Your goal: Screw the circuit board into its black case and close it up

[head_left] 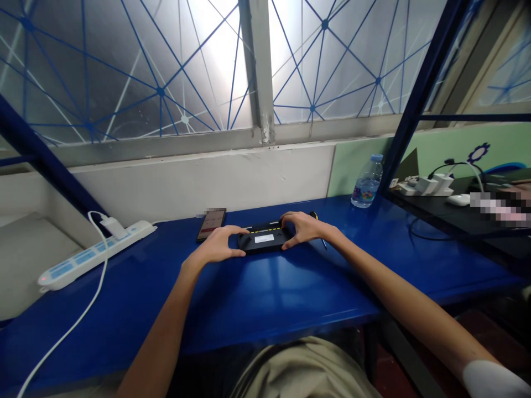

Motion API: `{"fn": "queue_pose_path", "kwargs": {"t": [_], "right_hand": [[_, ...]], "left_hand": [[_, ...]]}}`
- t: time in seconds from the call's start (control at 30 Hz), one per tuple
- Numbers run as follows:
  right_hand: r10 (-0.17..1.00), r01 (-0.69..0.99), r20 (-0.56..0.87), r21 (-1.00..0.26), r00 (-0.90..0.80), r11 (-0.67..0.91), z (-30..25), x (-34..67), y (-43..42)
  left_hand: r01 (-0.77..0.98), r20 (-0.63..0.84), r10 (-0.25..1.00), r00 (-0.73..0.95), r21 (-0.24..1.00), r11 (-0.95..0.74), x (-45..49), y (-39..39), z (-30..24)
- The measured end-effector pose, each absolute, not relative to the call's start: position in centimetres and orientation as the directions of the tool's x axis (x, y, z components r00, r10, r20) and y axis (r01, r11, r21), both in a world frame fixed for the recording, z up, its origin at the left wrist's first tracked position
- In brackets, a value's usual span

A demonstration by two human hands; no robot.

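A flat black case (pixel 271 246) with a white label and a row of yellow marks lies on the blue table in front of me. My left hand (pixel 219 244) grips its left end, thumb at the near edge and fingers at the far side. At the right end my right hand (pixel 302 228) holds it the same way. Just behind the right hand rests a screwdriver (pixel 314 215) with a yellow and black handle, partly hidden by that hand. Beyond my left hand a phone (pixel 212 223) lies against the wall side. What kind of device the case is, I cannot tell.
A white power strip (pixel 99 254) with a plugged-in charger and cable runs along the left. A water bottle (pixel 367 182) stands at the back right near a blue post (pixel 409 130). On the neighbouring dark desk are chargers (pixel 435 184), cables and a white mouse (pixel 458 200).
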State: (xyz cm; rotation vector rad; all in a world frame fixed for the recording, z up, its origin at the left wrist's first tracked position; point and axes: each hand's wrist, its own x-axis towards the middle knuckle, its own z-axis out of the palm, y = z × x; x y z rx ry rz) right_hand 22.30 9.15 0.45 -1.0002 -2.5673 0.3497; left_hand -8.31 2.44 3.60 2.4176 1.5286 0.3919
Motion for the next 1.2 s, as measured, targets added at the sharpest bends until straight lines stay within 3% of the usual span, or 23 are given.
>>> {"fn": "queue_pose_path", "kwargs": {"t": [0.4,1.2], "right_hand": [[0.716,0.581,0.311,-0.428,-0.625,0.692,1.05,22.50,8.87],[0.749,0.639,0.164,-0.425,-0.642,0.641,0.69,21.81,9.59]], "left_hand": [[0.829,0.140,0.914,0.380,0.386,-0.403,-8.40,2.32,4.19],[0.863,0.085,0.923,0.376,0.331,-0.382,-8.66,2.69,3.88]]}}
